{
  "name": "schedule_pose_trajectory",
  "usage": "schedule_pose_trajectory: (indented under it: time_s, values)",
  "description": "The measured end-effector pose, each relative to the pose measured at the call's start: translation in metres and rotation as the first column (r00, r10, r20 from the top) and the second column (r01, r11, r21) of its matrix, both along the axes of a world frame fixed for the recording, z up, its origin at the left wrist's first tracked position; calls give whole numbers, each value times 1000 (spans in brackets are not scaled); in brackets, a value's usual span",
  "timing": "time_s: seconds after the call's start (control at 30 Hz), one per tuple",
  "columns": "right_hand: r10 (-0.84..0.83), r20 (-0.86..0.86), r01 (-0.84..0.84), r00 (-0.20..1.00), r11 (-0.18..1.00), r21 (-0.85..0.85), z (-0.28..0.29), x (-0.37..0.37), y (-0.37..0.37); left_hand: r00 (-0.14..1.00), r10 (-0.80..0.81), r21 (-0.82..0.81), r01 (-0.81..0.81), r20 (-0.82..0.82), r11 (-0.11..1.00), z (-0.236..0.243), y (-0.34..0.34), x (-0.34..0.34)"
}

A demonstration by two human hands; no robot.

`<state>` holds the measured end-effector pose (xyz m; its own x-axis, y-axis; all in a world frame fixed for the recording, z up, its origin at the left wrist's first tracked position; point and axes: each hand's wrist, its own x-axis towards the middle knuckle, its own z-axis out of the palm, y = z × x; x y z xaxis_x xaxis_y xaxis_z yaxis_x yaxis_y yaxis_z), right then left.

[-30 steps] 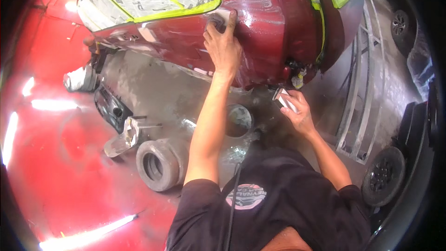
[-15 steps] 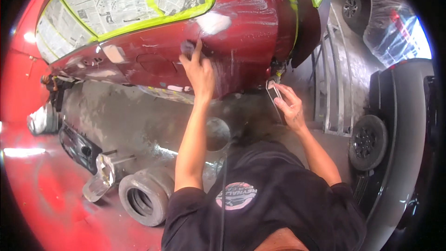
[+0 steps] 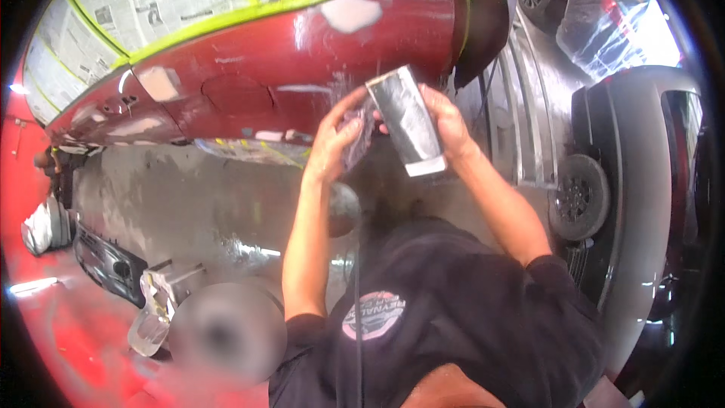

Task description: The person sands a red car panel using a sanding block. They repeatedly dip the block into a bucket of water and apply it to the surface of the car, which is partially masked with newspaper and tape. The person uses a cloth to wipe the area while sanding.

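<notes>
In my right hand [image 3: 451,127] is a dark rectangular block [image 3: 411,125] with a pale lower end, like a sanding block, gripped along its right side. It is raised in front of the car panel, broad dark face toward me. My left hand [image 3: 332,143] is closed round a crumpled dark purplish pad [image 3: 357,140] just left of the block. Its fingertips reach up to the block's upper left corner; whether they touch cannot be told. Beyond both hands is the red car's side panel [image 3: 302,53], with scuffs and a pale filler patch [image 3: 351,13].
Newspaper [image 3: 174,4] edged with yellow-green tape covers the car window. Metal rails [image 3: 521,121], a wheel [image 3: 580,196] and a grey bumper [image 3: 642,204] stand to the right. At lower left are a blurred tyre [image 3: 226,332] and a black car part [image 3: 109,261]. A hose [image 3: 358,295] hangs before my shirt.
My left hand has come down off the panel with the pad. My right hand has moved up and left with the block, turning its broad face toward me. The hands are now close together.
</notes>
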<state>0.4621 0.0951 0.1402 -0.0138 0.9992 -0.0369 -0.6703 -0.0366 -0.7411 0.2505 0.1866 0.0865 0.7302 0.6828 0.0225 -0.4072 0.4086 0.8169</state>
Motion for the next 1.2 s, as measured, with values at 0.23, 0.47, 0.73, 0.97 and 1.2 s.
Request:
schedule_pose_trajectory:
  time_s: [0.23,0.47,0.73,0.97,1.2]
  values:
    - [214,-382,-265,899,960,-85,-25,-10,0,958,-277,-9,277,-71,961,28,8,-2]
    - [396,-389,-454,832,888,-67,-47,0,2,955,-292,-22,294,59,956,26,-11,2]
    - [269,-110,-289,957,914,-286,-71,15,20,965,254,-25,-256,-66,966,58,-46,7]
    - [422,-519,-498,743,867,-9,-100,-41,27,851,383,195,-333,-360,923,83,-50,-6]
    - [183,-108,-179,977,983,44,-38,-26,61,703,494,465,-256,-512,847,143,-60,-21]
